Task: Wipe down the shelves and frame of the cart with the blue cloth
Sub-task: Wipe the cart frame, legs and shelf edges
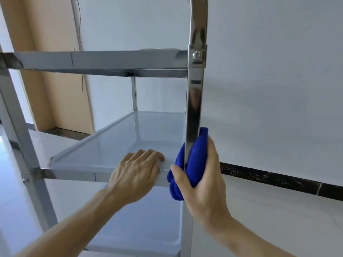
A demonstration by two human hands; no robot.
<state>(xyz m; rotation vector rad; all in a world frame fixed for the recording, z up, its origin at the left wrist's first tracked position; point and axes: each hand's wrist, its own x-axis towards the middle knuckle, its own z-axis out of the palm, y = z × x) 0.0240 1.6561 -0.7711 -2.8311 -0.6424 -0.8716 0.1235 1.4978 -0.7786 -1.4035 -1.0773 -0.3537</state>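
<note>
The blue cloth (191,160) was bunched around the near right upright post (194,108) of the stainless steel cart, right of centre in the lower half of the frame, just where the post met the middle shelf (115,143). It was grasped by the right hand (202,182), the thumb in front and the fingers wrapped behind, so that the post was pinched through the cloth. The left hand (135,175) was laid over the front lip of the middle shelf, fingers curled lightly on it, apparently to steady the cart.

The frame step was judged to be in hand, with this post being wiped at mid-height. No streaks or dirt could be made out, so what had been cleaned could not be told. The top shelf (104,60), the lower shelf (141,229), the left post (16,130) and the far post (134,93) were presumably left to check.
</note>
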